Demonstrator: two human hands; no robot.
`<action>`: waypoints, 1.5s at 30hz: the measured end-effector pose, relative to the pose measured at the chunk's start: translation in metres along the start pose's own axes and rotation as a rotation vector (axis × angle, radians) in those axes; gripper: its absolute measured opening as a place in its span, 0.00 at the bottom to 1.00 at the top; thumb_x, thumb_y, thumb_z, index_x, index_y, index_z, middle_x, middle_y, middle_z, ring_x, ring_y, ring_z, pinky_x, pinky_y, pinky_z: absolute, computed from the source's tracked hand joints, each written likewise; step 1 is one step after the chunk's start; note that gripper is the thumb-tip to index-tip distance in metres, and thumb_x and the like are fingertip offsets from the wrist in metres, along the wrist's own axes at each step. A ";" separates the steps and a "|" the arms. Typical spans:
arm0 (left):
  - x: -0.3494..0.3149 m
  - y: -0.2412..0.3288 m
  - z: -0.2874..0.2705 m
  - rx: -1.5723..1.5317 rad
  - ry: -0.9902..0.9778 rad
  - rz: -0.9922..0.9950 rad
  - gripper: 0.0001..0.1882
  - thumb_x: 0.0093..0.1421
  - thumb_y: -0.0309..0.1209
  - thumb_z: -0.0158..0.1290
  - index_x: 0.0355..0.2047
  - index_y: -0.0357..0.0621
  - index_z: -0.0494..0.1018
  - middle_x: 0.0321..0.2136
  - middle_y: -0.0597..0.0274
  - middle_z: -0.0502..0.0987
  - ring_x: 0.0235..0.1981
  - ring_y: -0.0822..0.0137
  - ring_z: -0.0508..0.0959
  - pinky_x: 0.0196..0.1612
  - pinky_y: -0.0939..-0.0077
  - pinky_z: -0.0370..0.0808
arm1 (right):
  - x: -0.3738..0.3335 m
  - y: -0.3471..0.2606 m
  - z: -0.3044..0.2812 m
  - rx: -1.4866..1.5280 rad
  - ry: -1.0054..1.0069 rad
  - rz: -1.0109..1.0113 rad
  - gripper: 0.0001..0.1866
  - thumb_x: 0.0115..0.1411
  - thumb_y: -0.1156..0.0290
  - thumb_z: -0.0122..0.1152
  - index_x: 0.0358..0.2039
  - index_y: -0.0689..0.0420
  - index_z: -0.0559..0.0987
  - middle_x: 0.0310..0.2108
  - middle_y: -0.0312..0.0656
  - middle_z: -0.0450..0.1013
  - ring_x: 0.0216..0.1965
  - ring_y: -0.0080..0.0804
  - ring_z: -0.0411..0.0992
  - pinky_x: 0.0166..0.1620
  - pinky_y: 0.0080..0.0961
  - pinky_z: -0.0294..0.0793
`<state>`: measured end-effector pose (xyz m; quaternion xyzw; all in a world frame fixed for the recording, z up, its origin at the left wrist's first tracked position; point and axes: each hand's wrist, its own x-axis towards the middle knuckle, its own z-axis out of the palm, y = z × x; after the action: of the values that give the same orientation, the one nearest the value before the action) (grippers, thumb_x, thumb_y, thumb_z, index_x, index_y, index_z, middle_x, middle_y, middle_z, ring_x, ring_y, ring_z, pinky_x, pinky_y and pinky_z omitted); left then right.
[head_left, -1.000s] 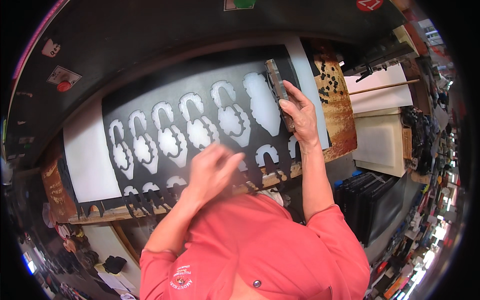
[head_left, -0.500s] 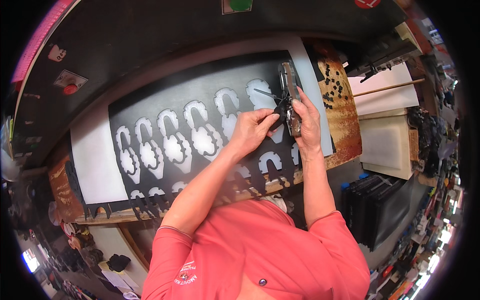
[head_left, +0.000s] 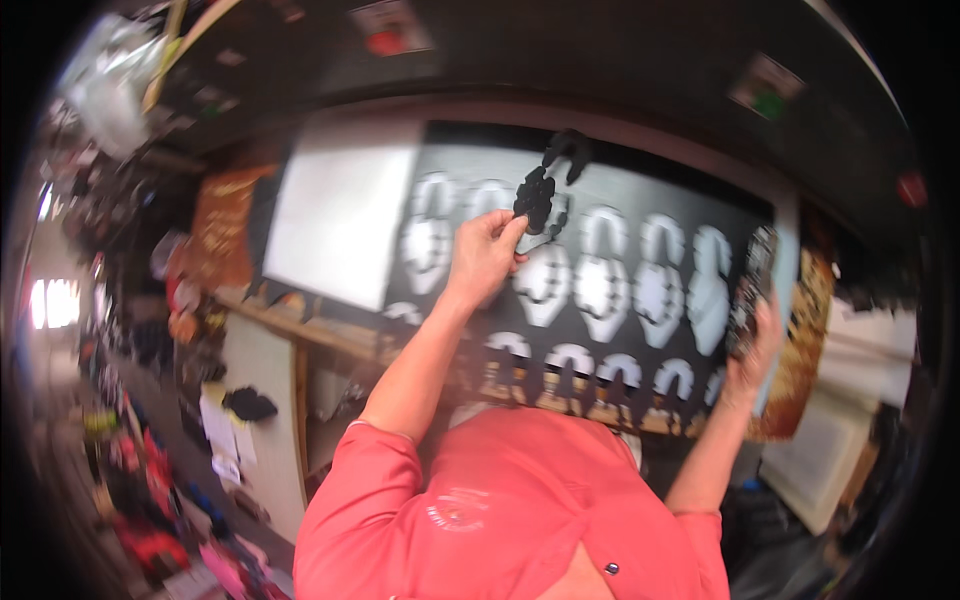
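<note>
- Fingers and thumb of the left hand (head_left: 484, 258), just off centre at twelve o'clock, are pinched on the lower end of a black scalloped piece (head_left: 536, 200).
- That piece sits at one o'clock, above the black sheet (head_left: 740, 220); a black arch (head_left: 570, 150) lies just beyond its upper end, and whether the two are joined I cannot tell.
- Right hand (head_left: 758, 345), at three o'clock, grips the lower end of a narrow metallic tool (head_left: 752, 290) that reaches up toward two o'clock; blur hides the exact finger placing.
- Pale scalloped cut-outs run in rows across the sheet between the hands.
- White board (head_left: 340, 210) shows at ten o'clock, beside the sheet.
- Red button (head_left: 385, 42) sits near eleven o'clock, green button (head_left: 768, 103) at two.
- Red shirt (head_left: 540, 470) fills six o'clock.
</note>
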<state>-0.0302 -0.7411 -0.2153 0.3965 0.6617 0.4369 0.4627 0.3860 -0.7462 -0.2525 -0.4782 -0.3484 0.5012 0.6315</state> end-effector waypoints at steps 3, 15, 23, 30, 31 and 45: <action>0.017 -0.018 -0.086 0.098 0.294 0.110 0.16 0.71 0.34 0.60 0.46 0.29 0.83 0.27 0.64 0.83 0.21 0.76 0.79 0.26 0.80 0.77 | 0.006 0.005 -0.010 -0.015 -0.029 0.008 0.30 0.72 0.70 0.60 0.71 0.69 0.68 0.57 0.46 0.78 0.54 0.29 0.77 0.61 0.27 0.75; 0.051 -0.082 -0.405 0.369 1.058 -0.055 0.18 0.70 0.34 0.58 0.47 0.28 0.84 0.29 0.50 0.87 0.22 0.65 0.87 0.26 0.72 0.82 | 0.008 0.011 -0.012 -0.150 -0.065 -0.032 0.31 0.71 0.71 0.62 0.72 0.64 0.68 0.60 0.44 0.76 0.55 0.30 0.76 0.62 0.27 0.73; 0.050 -0.106 -0.453 0.663 0.996 -0.172 0.24 0.68 0.49 0.59 0.40 0.36 0.87 0.30 0.49 0.87 0.33 0.55 0.89 0.41 0.58 0.83 | -0.003 0.008 0.008 -0.412 0.057 -0.078 0.35 0.63 0.69 0.67 0.70 0.66 0.71 0.62 0.44 0.74 0.60 0.33 0.73 0.65 0.29 0.69; 0.043 -0.102 -0.389 0.884 0.898 0.122 0.30 0.71 0.48 0.58 0.60 0.33 0.78 0.55 0.42 0.82 0.54 0.50 0.82 0.59 0.60 0.77 | -0.011 0.002 0.027 -0.130 0.018 -0.085 0.39 0.60 0.79 0.73 0.70 0.69 0.69 0.63 0.47 0.73 0.61 0.33 0.73 0.65 0.28 0.71; 0.047 -0.100 -0.353 0.845 0.795 0.265 0.28 0.72 0.45 0.58 0.61 0.34 0.78 0.56 0.44 0.81 0.54 0.52 0.82 0.59 0.61 0.77 | -0.011 -0.001 0.028 -0.061 -0.013 -0.057 0.38 0.60 0.80 0.74 0.69 0.70 0.69 0.63 0.47 0.73 0.60 0.32 0.73 0.64 0.27 0.72; 0.025 -0.035 -0.023 0.949 0.339 0.755 0.19 0.67 0.29 0.62 0.58 0.43 0.79 0.58 0.50 0.77 0.62 0.48 0.73 0.67 0.56 0.68 | 0.004 -0.037 -0.017 -1.302 -0.277 -0.541 0.39 0.50 0.66 0.73 0.63 0.66 0.77 0.61 0.59 0.73 0.60 0.57 0.72 0.64 0.47 0.72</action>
<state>-0.0624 -0.7335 -0.2503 0.6903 0.6619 0.2859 -0.0610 0.4136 -0.7478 -0.2230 -0.5868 -0.7598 0.0737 0.2700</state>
